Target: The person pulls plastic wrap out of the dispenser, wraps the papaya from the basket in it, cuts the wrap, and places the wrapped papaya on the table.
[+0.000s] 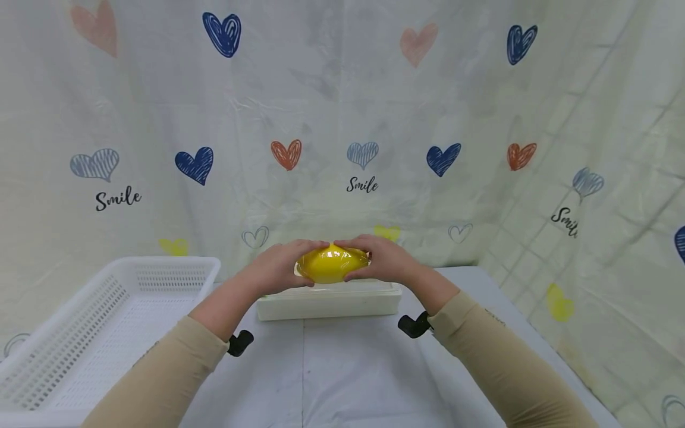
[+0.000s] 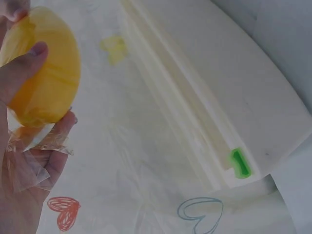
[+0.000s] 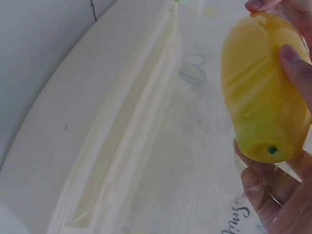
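Left hand [image 1: 279, 267] and right hand [image 1: 389, 260] both grip yellow item [image 1: 330, 265], fingers curled round its ends, clear film [image 2: 30, 171] on it. Item's up off worktop [image 1: 342, 371], near white box [image 1: 327, 307]; basket [image 1: 171, 261] left.

Behind the grip, to its left, the left sleeve [image 1: 155, 380] is plain beige cloth; to its right, the right sleeve [image 1: 508, 362] matches it in colour. Both are lightly creased and end in snug cuffs short of the wrists, the right cuff [image 1: 449, 310] showing a hem-like band. Thin dark marks (too small to read) run along the right sleeve just behind that cuff. Nearer the wearer than the grip, a black left wrist camera [image 1: 241, 343] and a matching right wrist camera [image 1: 414, 326] jut inward beside the cuffs, both stubby, bent and rounded at the end.
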{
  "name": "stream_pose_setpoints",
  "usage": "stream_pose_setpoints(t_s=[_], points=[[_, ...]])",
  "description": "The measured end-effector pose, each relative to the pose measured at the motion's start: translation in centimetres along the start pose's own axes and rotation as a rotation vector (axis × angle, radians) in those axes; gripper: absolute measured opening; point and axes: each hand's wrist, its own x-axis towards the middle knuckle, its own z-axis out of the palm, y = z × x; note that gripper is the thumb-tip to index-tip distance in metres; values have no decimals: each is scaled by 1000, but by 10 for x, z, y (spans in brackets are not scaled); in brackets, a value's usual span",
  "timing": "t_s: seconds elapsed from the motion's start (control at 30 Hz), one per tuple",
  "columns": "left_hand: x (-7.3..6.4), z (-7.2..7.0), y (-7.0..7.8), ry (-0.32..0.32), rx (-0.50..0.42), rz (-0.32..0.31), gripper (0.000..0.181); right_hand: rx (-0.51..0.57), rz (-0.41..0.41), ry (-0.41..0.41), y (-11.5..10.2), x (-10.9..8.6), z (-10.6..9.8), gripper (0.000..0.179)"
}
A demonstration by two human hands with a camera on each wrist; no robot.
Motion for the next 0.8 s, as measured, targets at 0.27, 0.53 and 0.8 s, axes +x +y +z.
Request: stream_pose_setpoints(t_s=[0.27, 0.53, 0.8], points=[[4, -18, 5, 7, -1, 0, 80, 1, -15, 16, -2, 7, -15, 71], [8, -31, 10, 3, -34, -6, 79, 19, -4, 20, -8, 8, -27, 71], [9, -43, 17, 7, -37, -4, 80, 42, 15, 28, -14, 9, -38, 71]])
